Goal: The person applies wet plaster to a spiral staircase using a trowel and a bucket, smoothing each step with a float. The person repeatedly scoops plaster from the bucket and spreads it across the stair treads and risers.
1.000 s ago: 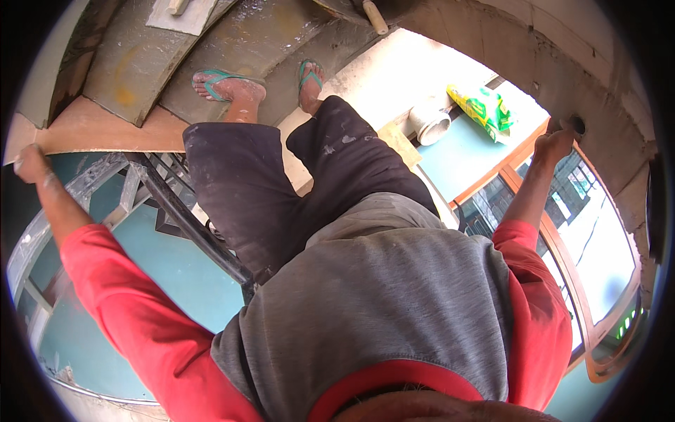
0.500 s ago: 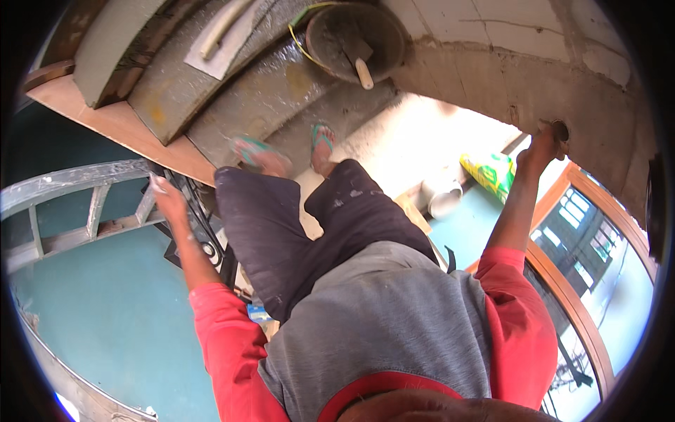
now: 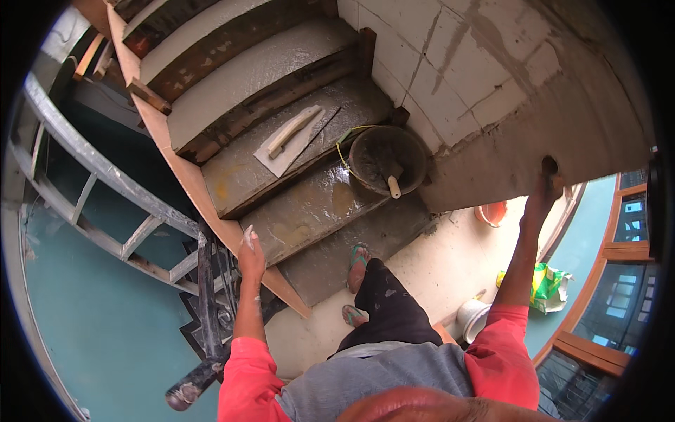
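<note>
My left hand [image 3: 251,257] is over the plywood edge board [image 3: 184,165] along the stairs. Its fingers point forward, smeared with pale plaster, and I see nothing in them. At the right, my right hand [image 3: 543,193] grips the lower rim of a round hole [image 3: 549,166] in the plastered wall [image 3: 485,172]; some fingers are hidden. A dark bucket [image 3: 416,145] stands on a wet step ahead, with a trowel [image 3: 394,181] leaning inside, its pale handle over the rim. A flat plastering float [image 3: 290,143] lies on the step behind it.
Wet cement steps [image 3: 281,77] rise ahead. An aluminium ladder [image 3: 105,172] is at the left, near a dark metal railing [image 3: 206,295]. An orange bucket [image 3: 491,213], a white bucket [image 3: 474,318] and a green-yellow bag [image 3: 546,288] sit to the right, beside wood-framed windows [image 3: 606,281].
The view has swung up the stairs, showing more steps. My left hand has come from beside the ladder's end to over the plywood. My right hand stays at the hole; my legs have shifted.
</note>
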`<state>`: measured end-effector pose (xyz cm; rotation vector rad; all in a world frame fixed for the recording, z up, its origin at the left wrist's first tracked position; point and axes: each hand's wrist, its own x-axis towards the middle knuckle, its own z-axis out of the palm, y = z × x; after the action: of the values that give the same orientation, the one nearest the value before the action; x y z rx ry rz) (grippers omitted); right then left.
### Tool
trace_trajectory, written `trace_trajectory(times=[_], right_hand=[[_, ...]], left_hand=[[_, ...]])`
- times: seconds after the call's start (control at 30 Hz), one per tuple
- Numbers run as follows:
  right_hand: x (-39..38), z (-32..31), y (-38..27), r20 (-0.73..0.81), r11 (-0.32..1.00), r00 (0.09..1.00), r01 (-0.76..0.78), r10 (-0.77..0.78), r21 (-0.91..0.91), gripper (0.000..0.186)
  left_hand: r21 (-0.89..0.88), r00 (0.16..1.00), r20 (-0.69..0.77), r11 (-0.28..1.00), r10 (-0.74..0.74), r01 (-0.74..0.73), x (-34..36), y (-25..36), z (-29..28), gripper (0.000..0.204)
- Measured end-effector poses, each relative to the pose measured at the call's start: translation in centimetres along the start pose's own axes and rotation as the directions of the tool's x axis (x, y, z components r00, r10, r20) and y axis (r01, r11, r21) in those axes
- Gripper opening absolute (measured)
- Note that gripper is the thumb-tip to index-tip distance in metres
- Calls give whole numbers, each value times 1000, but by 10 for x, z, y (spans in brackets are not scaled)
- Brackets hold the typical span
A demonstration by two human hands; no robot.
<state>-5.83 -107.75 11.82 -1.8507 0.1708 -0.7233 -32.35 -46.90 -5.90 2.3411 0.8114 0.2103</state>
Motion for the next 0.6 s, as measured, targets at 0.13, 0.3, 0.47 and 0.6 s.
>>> trace_trajectory(times=[0.13, 0.3, 0.47, 0.6], right_hand=[[6, -24, 35, -134, 892, 976, 95, -170, -441, 54], [-6, -26, 28, -93, 830, 964, 163, -249, -533, 66], [-9, -41, 4, -76, 833, 992, 44, -102, -552, 64], [-6, -27, 7, -65, 842, 986, 94, -151, -531, 64]], left_hand=[[-229, 1000, -11, 973, 22, -24, -49, 14, 0, 46], [-363, 926, -204, 854, 318, -374, -120, 135, -118, 38], [93, 224, -627, 358, 746, -929, -199, 302, -289, 76], [469, -292, -579, 18, 761, -883, -263, 359, -371, 78]])
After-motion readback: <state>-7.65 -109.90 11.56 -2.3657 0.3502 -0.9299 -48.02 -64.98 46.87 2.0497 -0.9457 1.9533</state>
